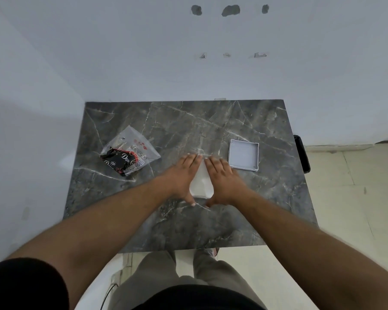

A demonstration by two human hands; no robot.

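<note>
Two hands were on it, and the fingers (192, 159) of both were stretched out pretty much straight and close together, lying flat rather than curled round anything. The left hand (184, 175) and the right hand (222, 177) angled in toward each other so the fingertips nearly met at the far end, making a sort of triangle. In that gap sat the white piece (201, 182), flat on the table, with a palm pressing down on each side of it. Both thumbs reached in along its near edge. Honestly couldn't tell if it was folded paper or a thin card thing, since the hands covered most of it.

It all sat roughly mid-table on a dark grey marble-look table (211, 126), a bit toward the right. Just right of the right hand was a shallow pale grey tray (243, 154), square with a low rim, close to the knuckles but apart from them. Off to the left, well apart from the hands, lay a clear plastic bag (130, 151) with black and red packaging inside.

The bare forearms ran back toward the camera, with a black sleeve (25, 285) on the left one. A plain white wall (144, 63) stood behind the table, and the pale floor (345, 186) showed on the right.
</note>
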